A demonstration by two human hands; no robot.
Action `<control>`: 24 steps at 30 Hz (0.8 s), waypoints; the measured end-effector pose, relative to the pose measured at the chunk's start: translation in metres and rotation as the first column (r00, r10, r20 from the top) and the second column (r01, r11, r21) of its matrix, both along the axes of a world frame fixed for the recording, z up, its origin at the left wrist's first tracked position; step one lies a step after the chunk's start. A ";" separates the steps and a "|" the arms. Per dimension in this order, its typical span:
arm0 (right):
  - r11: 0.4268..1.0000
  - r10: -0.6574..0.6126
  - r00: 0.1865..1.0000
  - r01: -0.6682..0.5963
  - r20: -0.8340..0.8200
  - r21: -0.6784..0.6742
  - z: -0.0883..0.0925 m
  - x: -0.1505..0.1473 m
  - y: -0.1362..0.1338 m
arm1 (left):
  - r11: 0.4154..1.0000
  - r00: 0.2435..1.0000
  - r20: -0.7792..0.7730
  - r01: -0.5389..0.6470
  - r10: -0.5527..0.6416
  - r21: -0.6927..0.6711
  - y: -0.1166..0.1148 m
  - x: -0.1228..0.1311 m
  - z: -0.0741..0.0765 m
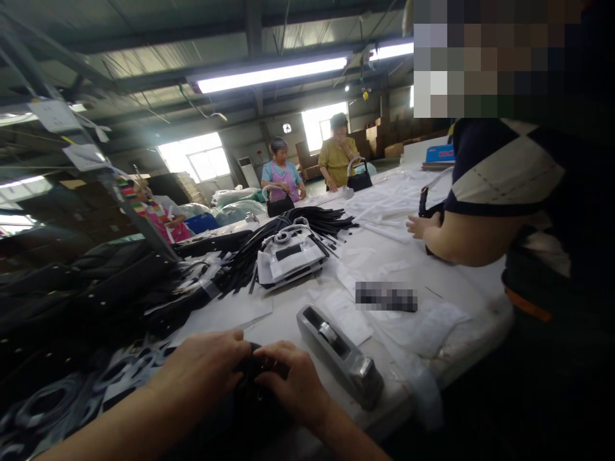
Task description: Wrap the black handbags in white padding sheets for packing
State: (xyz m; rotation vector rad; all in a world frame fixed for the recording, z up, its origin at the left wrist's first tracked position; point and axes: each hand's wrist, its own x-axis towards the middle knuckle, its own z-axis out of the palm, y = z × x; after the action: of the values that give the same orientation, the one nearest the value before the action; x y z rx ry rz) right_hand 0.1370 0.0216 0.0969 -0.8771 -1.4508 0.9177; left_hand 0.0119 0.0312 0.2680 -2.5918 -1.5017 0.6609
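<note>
At the bottom of the head view, my left hand (pixel 216 362) comes in from the left and my right hand (pixel 293 381) from the right. Both have their fingers curled round the upper edge of a black bag (pixel 259 416), the fingertips almost meeting. Most of the bag is in shadow, and its lower part is hard to make out. Just right of my right hand, a grey tape dispenser (pixel 339 355) rests on the white table (pixel 307 320). Beyond the hands lies a bag wrapped in white packing (pixel 291 262).
Black straps (pixel 317 221) are heaped across the table. Black bags (pixel 62 288) and coiled grey handles (pixel 48 403) fill the left side. A co-worker (pixel 509 186) stands close on the right; other people work along the far side. A metal post (pixel 134 211) rises at left.
</note>
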 end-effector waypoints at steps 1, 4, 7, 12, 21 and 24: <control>1.000 -0.018 1.000 0.018 0.010 0.012 -0.001 -0.001 0.000 | 1.000 1.000 0.003 0.010 -0.010 -0.001 0.001 0.000 -0.001; 0.997 -0.062 0.998 0.061 0.014 0.042 -0.003 -0.004 -0.001 | 1.000 0.999 0.038 0.024 -0.024 0.004 0.005 -0.003 -0.003; 0.995 -0.087 0.996 0.088 -0.013 0.048 -0.006 -0.007 -0.002 | 1.000 0.996 0.094 -0.007 0.008 -0.013 0.007 -0.009 -0.007; 0.992 -0.098 0.995 0.099 -0.025 0.078 -0.006 -0.011 -0.003 | 0.999 0.985 0.170 -0.041 0.039 0.010 0.001 -0.018 -0.020; 0.996 -0.076 0.997 0.077 -0.031 0.039 -0.005 -0.013 -0.003 | 1.000 0.952 0.304 -0.024 0.028 -0.016 0.009 -0.035 -0.033; 0.995 -0.096 0.995 0.095 -0.024 -0.030 -0.004 -0.012 -0.001 | 0.998 0.929 0.367 -0.057 0.050 0.007 0.008 -0.045 -0.038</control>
State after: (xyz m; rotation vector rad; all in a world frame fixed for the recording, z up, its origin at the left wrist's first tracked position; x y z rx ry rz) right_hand 0.1254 0.0208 0.0931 -0.9444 -1.3651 0.8769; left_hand -0.0335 0.0390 0.2299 -2.7840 -1.6667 0.1642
